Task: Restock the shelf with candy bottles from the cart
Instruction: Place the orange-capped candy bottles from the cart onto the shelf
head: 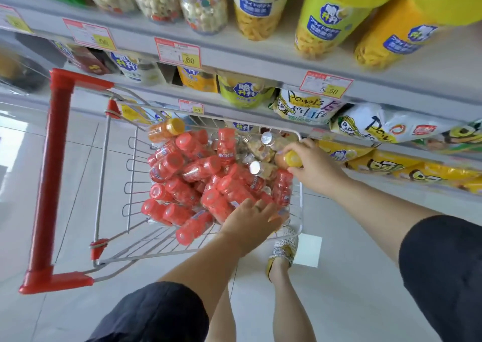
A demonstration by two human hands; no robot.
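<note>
1. Candy bottles [198,182] with red caps and red contents are seen from the head view, heaped in the wire basket of a cart [114,185]. The cart is parked just beside a shelf [234,52] on a pale tiled floor [78,159].
2. A few silver-capped bottles [268,139] with pale contents are gathered at the basket's far right corner. An orange bottle [167,130] with a yellow cap is lying at the far left edge of the pile.
3. The right hand [313,164] is pictured at the far right corner of the basket. Its fingers [300,143] are curled round a second yellow-capped bottle [290,159], which is gripped near the cap, just above the silver-capped ones.
4. The left hand [250,219] is laid on the red bottles at the basket's near right corner. Its fingers [270,210] are stretched out and slightly spread, and a ring [258,207] is worn on one of them. No bottle is seen to be clasped.
5. The cart's red handle [52,172] is shown at the left, well apart from both hands.
6. The upper shelf board is loaded with tall yellow tubs [331,15] and clear jars [203,5] of coloured sweets. Price tags [178,53] are fixed along the shelf edges, and snack bags [300,104] are stacked on the boards below.
7. Both arms are covered above the elbow by dark sleeves [443,263]. A foot in a patterned shoe [283,247] is seen on the floor by the basket's near right corner.
</note>
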